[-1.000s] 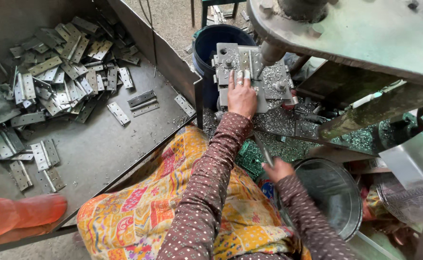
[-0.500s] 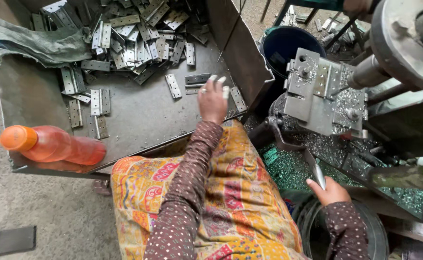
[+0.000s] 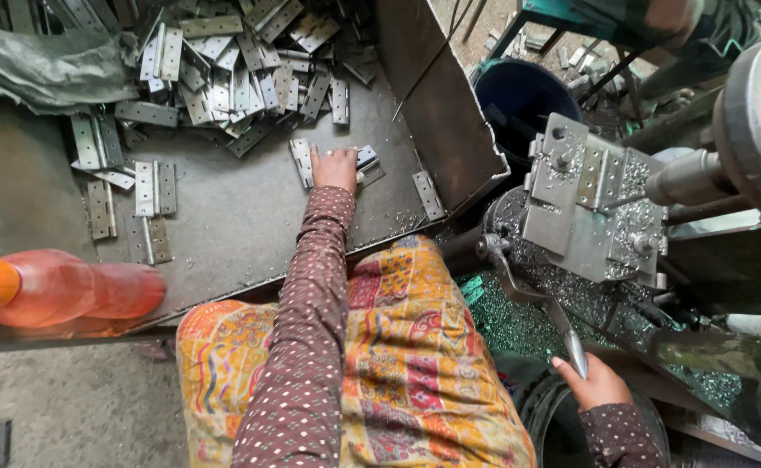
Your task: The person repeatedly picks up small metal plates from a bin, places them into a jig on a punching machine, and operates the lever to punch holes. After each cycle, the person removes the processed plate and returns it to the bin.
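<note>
My left hand (image 3: pixel 335 169) reaches into a large metal tray (image 3: pixel 224 225) and rests on a metal hinge (image 3: pixel 365 160) lying on the tray floor. Another hinge (image 3: pixel 300 162) lies just left of the fingers. Whether the fingers have closed on the hinge cannot be told. My right hand (image 3: pixel 595 381) grips the end of a metal lever handle (image 3: pixel 536 299) that runs up to a drilling machine. The machine's steel jig block (image 3: pixel 584 204) stands to the right, covered in metal shavings.
A heap of several hinges (image 3: pixel 224 61) fills the tray's far end, with loose ones (image 3: pixel 155 186) to the left. An orange bottle (image 3: pixel 59 290) lies on the tray's near edge. A dark blue bucket (image 3: pixel 523 95) stands behind the machine. A grey cloth (image 3: pixel 42 69) lies far left.
My left hand left the jig block, swung left into the tray and came down on a hinge. My right hand stayed on the lever handle.
</note>
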